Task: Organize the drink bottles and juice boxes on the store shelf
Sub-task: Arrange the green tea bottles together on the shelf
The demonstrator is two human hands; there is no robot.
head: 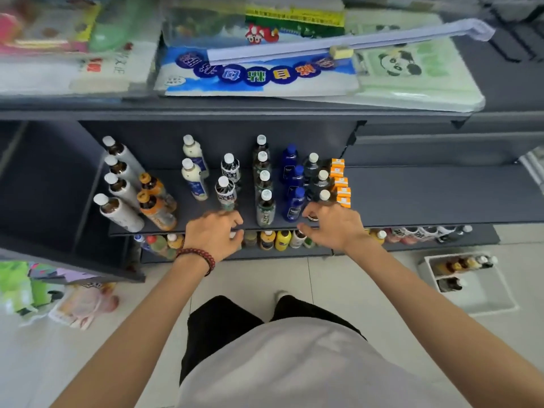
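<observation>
Rows of drink bottles stand on the dark shelf (412, 198): brown white-capped bottles (120, 213) at left, orange bottles (157, 212), milky bottles (194, 181), dark-labelled bottles (226, 191), green bottles (265, 207), blue bottles (294, 203), dark bottles (321, 181) and orange juice boxes (341, 187). My left hand (213, 234) hovers at the shelf's front edge, fingers loosely curled, holding nothing. My right hand (332, 225) reaches beside the front blue bottle with curled fingers over a dark bottle's base; whether it grips that bottle is unclear.
A lower shelf (294, 253) holds more bottles, yellow ones (282, 240) among them. A white crate (482, 290) with bottles sits on the tiled floor at right. Packaged goods lie on the top shelf (265, 72). Bags lie on the floor at left.
</observation>
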